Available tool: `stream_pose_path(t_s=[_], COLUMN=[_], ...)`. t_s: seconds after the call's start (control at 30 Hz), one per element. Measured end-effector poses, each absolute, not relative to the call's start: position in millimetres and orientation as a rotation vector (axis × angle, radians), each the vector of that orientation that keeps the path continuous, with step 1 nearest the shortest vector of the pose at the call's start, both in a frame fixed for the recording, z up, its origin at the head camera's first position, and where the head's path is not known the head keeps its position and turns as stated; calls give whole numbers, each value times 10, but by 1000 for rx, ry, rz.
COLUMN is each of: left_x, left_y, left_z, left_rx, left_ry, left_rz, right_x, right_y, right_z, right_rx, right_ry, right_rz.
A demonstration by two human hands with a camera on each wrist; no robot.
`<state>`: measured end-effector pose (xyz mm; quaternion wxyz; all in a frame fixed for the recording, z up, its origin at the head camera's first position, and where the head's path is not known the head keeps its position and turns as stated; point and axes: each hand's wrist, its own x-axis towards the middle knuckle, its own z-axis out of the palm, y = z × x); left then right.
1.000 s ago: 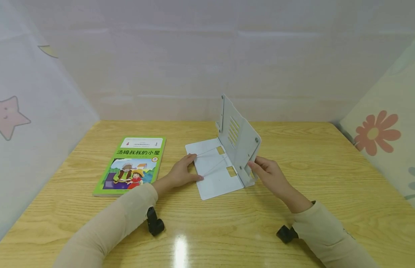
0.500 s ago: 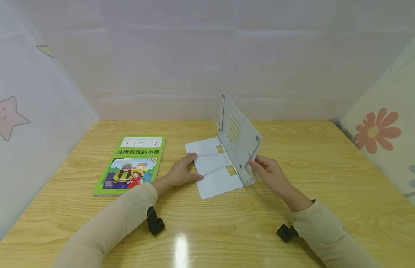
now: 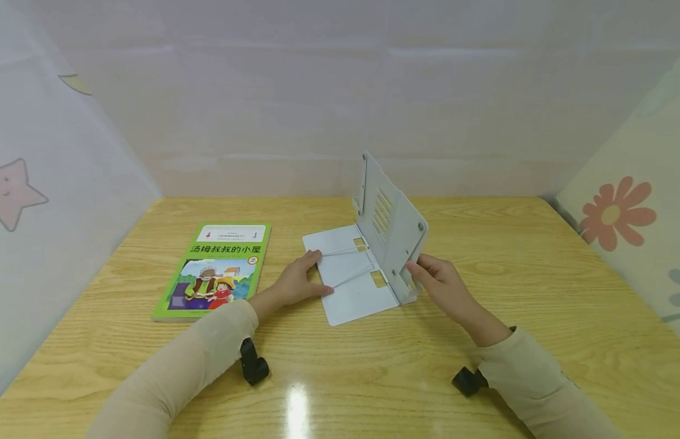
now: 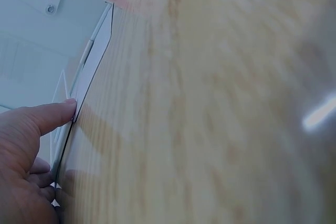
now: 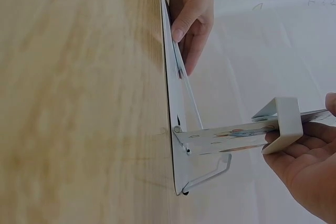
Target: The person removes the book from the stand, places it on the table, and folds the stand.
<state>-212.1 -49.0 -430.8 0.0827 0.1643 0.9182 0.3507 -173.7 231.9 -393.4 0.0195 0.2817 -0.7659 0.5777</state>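
Note:
A white metal book stand (image 3: 383,213) is unfolded on the table, its slotted panel raised from a flat base plate (image 3: 356,305). Thin support wires (image 3: 350,277) run across the base toward the panel. My left hand (image 3: 296,281) holds the base's left edge, thumb and fingers spread at the ends of the wires. In the left wrist view its thumb (image 4: 55,115) lies over that edge. With my right hand (image 3: 441,286) I grip the panel's lower right corner, thumb on the slotted side. The right wrist view shows the panel's printed face (image 5: 236,135) and a bent white bracket (image 5: 290,123) beside those fingers.
A green-edged picture-cover book (image 3: 216,271) lies flat left of the stand, close to my left forearm. The wooden table (image 3: 340,378) ends at a pale cloth backdrop (image 3: 340,122). Small black wrist cameras (image 3: 254,366) hang from both sleeves.
The support wires have shifted slightly where they meet the panel side of the base. Both hands keep almost the same places on the book stand.

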Motion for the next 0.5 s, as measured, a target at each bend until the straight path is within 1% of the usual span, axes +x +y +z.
stream_pose_path(t_s=[0.5], left_x=[-2112], left_y=[-504], left_z=[-4308], left_rx=[466], left_ry=[2706], left_rz=[1084], right_x=[-1729], right_y=[2292], right_z=[-3936], right_rx=[889], right_ry=[-2369], right_rz=[1815])
